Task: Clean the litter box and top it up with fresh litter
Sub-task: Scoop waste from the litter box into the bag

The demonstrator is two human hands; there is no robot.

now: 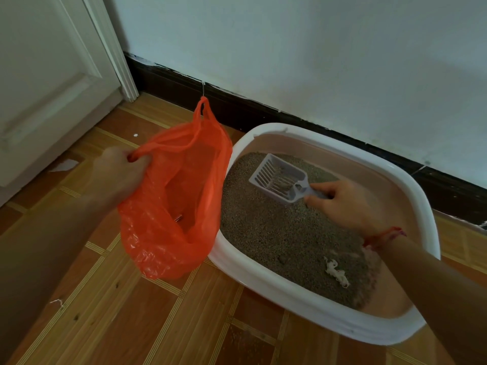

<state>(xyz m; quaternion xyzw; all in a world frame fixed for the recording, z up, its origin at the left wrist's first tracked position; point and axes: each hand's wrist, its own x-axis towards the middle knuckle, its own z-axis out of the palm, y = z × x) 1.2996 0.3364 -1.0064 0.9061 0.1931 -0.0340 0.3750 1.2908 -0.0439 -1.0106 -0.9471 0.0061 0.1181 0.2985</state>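
Wooden floor tiles (pixel 147 320) run up to a dark skirting board (pixel 237 106) under a pale wall, and the litter box (pixel 303 299) sits on the floor close to that board. Its white rim surrounds grey litter (pixel 263 227), with a whitish clump (pixel 336 271) lying at the end of the box farthest from the wall. Over the litter, the right hand (pixel 342 204) curls around the handle of a slotted scoop (pixel 279 177). Just beside the box, touching its rim, hangs an orange bag (pixel 171 206), its handle gripped by the left hand (pixel 121 172) so the mouth gapes. A red cord (pixel 384 234) circles the right wrist.
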